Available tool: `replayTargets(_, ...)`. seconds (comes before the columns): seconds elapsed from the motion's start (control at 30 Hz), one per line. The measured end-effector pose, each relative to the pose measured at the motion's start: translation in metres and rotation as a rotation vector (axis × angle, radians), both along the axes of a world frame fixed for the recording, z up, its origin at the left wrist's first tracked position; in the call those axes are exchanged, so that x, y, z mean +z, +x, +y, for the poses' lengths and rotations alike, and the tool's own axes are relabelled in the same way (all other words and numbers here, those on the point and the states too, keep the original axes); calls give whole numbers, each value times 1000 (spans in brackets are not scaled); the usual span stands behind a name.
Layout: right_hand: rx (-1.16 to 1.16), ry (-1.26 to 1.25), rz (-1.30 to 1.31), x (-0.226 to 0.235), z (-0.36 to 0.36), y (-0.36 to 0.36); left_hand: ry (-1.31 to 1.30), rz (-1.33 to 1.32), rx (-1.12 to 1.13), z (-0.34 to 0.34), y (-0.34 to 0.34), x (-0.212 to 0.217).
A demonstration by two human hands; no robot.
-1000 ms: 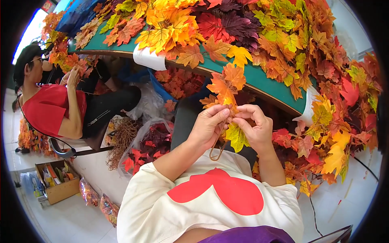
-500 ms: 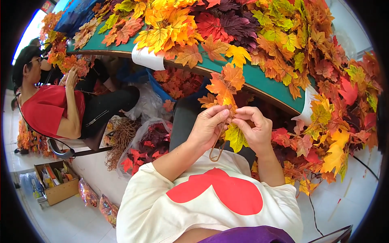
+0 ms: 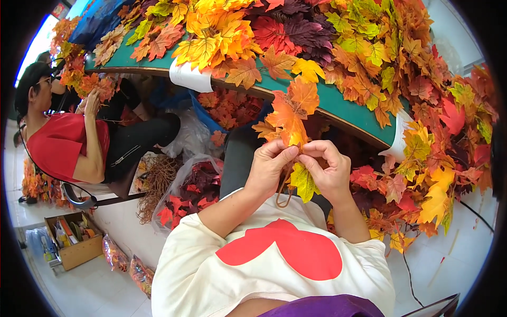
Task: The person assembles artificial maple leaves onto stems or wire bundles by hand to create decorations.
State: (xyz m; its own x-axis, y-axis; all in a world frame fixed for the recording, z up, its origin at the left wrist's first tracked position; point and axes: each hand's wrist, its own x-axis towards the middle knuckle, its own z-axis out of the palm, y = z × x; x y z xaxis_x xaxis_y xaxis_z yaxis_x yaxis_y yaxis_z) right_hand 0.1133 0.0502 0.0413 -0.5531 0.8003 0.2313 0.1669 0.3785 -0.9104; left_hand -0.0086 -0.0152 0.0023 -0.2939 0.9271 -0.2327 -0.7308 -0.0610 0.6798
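In front of my lap, my left hand (image 3: 271, 165) pinches the base of a garland of artificial maple leaves (image 3: 296, 113), its orange leaves standing up past my fingertips. My right hand (image 3: 327, 171) is closed too, its thumb and fingers pressed on the same joint, meeting the left fingertips. Below them hangs a yellow-green leaf (image 3: 303, 182), close under the right hand. A brown looped stem (image 3: 285, 196) drops from my left fingers over my shirt. Exactly what lies between the fingertips is hidden.
A green-topped table (image 3: 364, 124) heaped with yellow, red and purple leaves (image 3: 222, 37) curves ahead. Under it are a blue bag of leaves (image 3: 227, 108) and a clear bag (image 3: 190, 185). At left sits a person in a red top (image 3: 68, 142) holding leaves. A tool box (image 3: 79, 245) stands on the floor.
My fingertips have come closer together around the garland's joint. The right hand has shifted slightly left, and the yellow-green leaf has swung a little left with it.
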Motion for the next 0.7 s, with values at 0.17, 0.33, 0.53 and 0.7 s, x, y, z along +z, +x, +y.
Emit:
replayTargets(0.17,-30,-30,26,-4,-1,-1,7,13,7,1,1,4)
replayTargets(0.33,-23,-135,78,-7,0,-1,28,18,-15,-1,2,-1)
replayTargets(0.53,115,-520,175,-12,25,1,31,168,-155,-4,-4,-11)
replayTargets(0.7,178,-638,247,-26,47,-1,-29,-243,-183,-5,-3,8)
